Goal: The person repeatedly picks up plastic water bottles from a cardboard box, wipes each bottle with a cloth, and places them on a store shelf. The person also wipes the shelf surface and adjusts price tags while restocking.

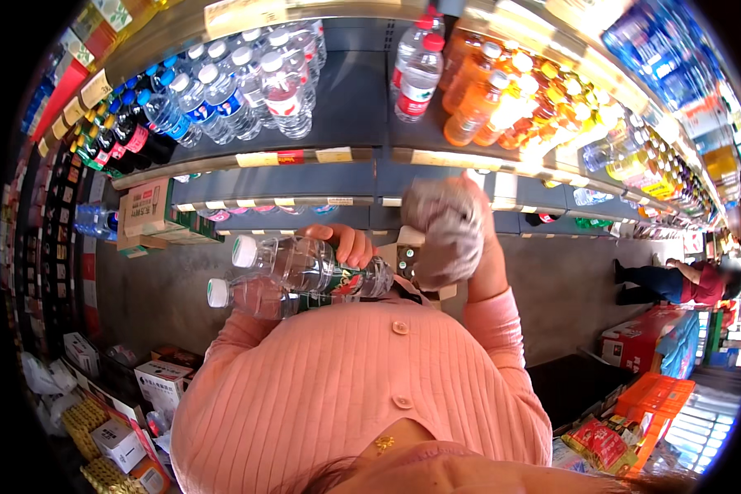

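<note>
Two clear plastic water bottles with white caps lie sideways against my chest. My left hand [341,244] is wrapped over the upper bottle [290,262]. The lower bottle [259,296] is tucked between it and my pink sleeve. In my right hand [485,216] is a bunched grey-brown cloth [447,238], raised in front of the shelf and slightly blurred. Ahead stands a dark metal shelf [346,92] with water bottles [241,86] at its left. Red-capped water bottles [418,80] stand near the middle, next to orange drink bottles [475,105].
An open carton [406,238] holding bottles is on the floor, partly behind the cloth. Cardboard cartons [154,216] are stacked at the lower left of the shelf. A person [673,281] stands in the aisle at right. Boxes [160,383] and an orange crate [654,395] are behind me.
</note>
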Tool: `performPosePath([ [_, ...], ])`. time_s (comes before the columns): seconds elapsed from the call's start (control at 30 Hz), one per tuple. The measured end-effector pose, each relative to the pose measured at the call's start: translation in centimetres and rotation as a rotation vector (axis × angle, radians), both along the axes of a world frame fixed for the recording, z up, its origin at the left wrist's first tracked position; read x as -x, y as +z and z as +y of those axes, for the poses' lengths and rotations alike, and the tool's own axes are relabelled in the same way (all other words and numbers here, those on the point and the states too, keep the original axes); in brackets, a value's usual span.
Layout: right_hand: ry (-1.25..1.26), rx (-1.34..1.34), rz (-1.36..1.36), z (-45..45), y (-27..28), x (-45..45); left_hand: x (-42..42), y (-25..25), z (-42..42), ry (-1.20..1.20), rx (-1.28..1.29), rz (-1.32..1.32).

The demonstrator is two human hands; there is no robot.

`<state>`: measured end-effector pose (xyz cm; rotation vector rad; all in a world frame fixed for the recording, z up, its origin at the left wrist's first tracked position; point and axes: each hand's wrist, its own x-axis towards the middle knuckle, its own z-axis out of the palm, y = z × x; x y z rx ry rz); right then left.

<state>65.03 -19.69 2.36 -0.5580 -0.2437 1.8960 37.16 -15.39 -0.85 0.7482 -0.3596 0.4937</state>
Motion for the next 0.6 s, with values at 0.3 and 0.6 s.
performPosePath([
  [0.3, -0.678, -0.446, -1.207, 20.0, 5.6, 10.5, 7.9, -1.5, 6.1, 0.059, -0.025, -0.097],
  [0.6, -0.226, -0.313, -2.537, 34.3, -9.5, 14.3, 14.0, -4.4, 11.4, 0.152, -0.11, -0.151],
])
